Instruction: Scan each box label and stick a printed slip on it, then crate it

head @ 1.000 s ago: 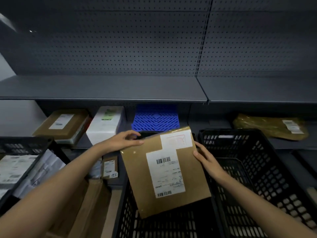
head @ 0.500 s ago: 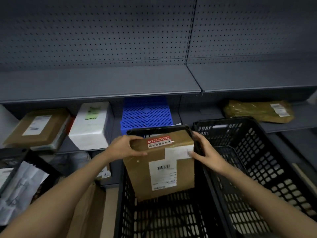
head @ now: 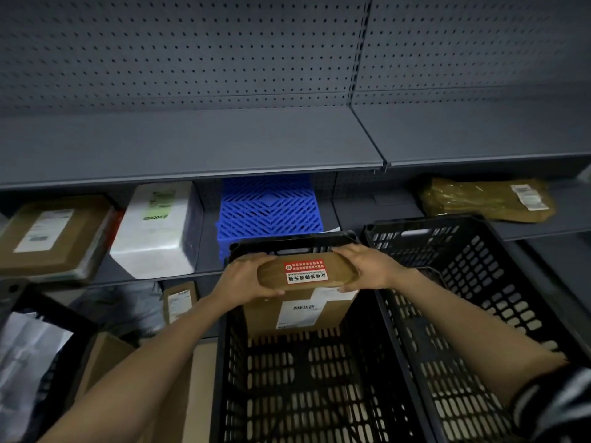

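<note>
The left hand curls round the left end of the cardboard box, thumb on its near face and fingers over the top edge. The box stands upright against the far wall of the black crate, its shipping label facing the camera and a red seal sticker on the top. The right hand grips the right end in the same manner. Judged by its flat faces and softly rounded top, the box looks stiff and fairly light, not fragile. The two ends of the top edge offer the firmest hold; the taped faces may be slippery.
</note>
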Demonstrator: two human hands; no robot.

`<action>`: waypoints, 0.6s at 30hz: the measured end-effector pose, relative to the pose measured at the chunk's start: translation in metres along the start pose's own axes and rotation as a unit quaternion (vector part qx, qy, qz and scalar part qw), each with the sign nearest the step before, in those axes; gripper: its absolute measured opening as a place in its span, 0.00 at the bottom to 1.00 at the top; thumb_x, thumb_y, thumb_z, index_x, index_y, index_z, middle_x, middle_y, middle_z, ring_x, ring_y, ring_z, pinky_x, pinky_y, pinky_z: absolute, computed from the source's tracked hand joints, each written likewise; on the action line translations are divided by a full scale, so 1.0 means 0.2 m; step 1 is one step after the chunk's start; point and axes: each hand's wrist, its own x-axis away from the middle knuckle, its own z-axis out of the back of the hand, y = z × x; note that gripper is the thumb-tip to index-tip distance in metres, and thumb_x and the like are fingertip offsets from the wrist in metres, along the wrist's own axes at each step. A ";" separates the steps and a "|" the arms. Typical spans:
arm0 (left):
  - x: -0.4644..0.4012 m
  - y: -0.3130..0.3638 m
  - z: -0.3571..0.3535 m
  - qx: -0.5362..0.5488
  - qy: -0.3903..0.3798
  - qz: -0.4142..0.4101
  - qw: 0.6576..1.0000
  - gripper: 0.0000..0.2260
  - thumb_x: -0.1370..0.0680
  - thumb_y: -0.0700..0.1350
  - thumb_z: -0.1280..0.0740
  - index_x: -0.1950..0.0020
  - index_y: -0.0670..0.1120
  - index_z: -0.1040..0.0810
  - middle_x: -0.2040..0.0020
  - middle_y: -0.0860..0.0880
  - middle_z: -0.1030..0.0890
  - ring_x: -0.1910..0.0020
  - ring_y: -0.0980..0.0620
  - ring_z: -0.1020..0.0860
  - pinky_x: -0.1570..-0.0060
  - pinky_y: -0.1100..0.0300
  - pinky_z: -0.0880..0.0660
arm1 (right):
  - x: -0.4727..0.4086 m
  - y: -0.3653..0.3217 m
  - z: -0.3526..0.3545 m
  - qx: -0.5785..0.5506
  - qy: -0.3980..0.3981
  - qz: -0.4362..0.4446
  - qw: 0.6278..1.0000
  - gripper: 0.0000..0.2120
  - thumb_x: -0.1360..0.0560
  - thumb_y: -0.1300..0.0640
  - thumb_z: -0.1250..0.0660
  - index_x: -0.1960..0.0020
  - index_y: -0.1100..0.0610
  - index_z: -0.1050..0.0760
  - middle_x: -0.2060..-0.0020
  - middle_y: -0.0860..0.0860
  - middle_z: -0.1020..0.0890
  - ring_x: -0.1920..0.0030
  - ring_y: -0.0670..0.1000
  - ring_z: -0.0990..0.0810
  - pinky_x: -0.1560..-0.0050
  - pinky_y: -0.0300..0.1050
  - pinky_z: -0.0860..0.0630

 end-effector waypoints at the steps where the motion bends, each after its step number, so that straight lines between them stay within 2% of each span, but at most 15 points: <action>1: -0.03 -0.02 -0.02 -0.002 -0.001 -0.002 1.000 0.40 0.34 0.64 0.27 0.27 0.53 0.35 0.28 0.49 0.31 0.30 0.51 0.34 0.32 0.57 0.38 | -0.03 0.01 -0.01 0.013 0.004 -0.005 1.000 0.47 0.32 0.36 0.30 0.22 0.52 0.47 0.26 0.50 0.38 0.29 0.52 0.37 0.30 0.47 0.38; 7: -0.19 -0.07 -0.14 -0.043 -0.003 0.034 0.998 0.41 0.35 0.63 0.26 0.26 0.52 0.37 0.28 0.49 0.32 0.29 0.50 0.36 0.26 0.52 0.48 | -0.18 0.05 -0.12 0.058 0.056 -0.040 0.996 0.46 0.34 0.37 0.28 0.24 0.49 0.45 0.28 0.50 0.36 0.29 0.52 0.38 0.30 0.49 0.41; 11: -0.24 -0.10 -0.18 -0.081 -0.026 0.059 0.995 0.40 0.35 0.65 0.27 0.27 0.54 0.37 0.29 0.50 0.30 0.30 0.49 0.35 0.27 0.53 0.48 | -0.25 0.05 -0.17 0.080 0.039 -0.053 0.995 0.46 0.33 0.35 0.30 0.23 0.49 0.46 0.28 0.49 0.36 0.28 0.52 0.38 0.28 0.50 0.47; 18: -0.25 -0.15 -0.27 -0.070 -0.042 0.075 0.994 0.40 0.33 0.62 0.27 0.26 0.55 0.39 0.27 0.52 0.35 0.28 0.50 0.38 0.29 0.54 0.46 | -0.31 0.05 -0.28 0.067 0.017 -0.067 0.995 0.45 0.32 0.38 0.29 0.23 0.51 0.47 0.26 0.52 0.39 0.27 0.53 0.40 0.28 0.50 0.45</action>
